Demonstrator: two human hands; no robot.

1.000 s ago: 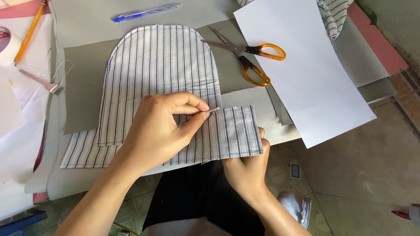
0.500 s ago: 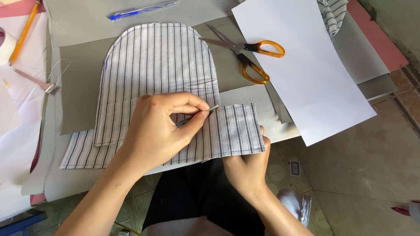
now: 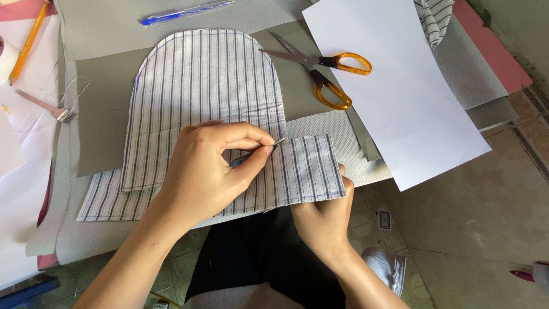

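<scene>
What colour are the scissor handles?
Orange, on the scissors lying open above the striped fabric; clearest in the head view.

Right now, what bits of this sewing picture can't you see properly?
Head view only:
- Thin metal tool pinched in the left hand: too small, mostly hidden by fingers; needle or pin unclear.
- Right hand: fingers tucked under the striped rectangular fabric strip.
- Yellow pencil: cut off by the top edge.
- Striped cloth bundle: cut off too.

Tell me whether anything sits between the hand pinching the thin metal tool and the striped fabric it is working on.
Nothing visible does. The left hand pinches the thin metal tool directly over the striped fabric, with no other object between them. The right hand grips the fabric's near edge; the scissors lie apart.
</scene>
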